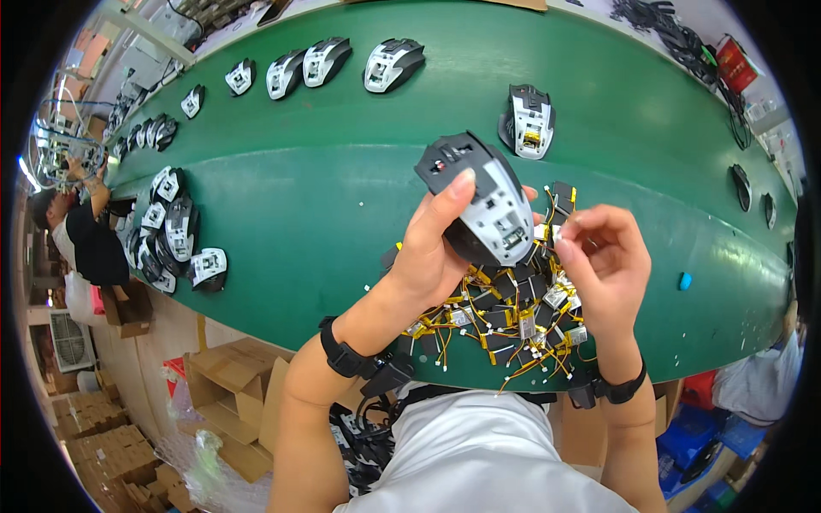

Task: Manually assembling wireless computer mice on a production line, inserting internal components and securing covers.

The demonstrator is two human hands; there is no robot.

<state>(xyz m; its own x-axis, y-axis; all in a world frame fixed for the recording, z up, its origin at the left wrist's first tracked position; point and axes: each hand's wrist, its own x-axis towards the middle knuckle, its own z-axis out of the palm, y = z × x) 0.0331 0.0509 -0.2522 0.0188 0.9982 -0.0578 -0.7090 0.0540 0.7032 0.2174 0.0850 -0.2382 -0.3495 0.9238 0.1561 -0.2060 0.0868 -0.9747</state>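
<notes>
My left hand (432,244) grips a black and silver-white computer mouse (492,201), tilted above the table. Its open compartments face up, and the thumb lies across its dark side. Beside the mouse's lower end, my right hand (605,256) is pinched at the fingertips around something small and whitish, too small to make out. Beneath both hands spreads a heap of small battery packs (526,323), dark and silver, with thin coloured wires and white plugs. Just beyond the held mouse, another mouse (530,124) lies on the table with yellow showing in its compartment.
Several mice (325,61) stand in a row along the far left of the green table (342,192). More mice (180,227) are piled at the left edge. A small blue piece (685,280) lies at right. Cardboard boxes (231,376) stand below left; another person (85,231) works at far left.
</notes>
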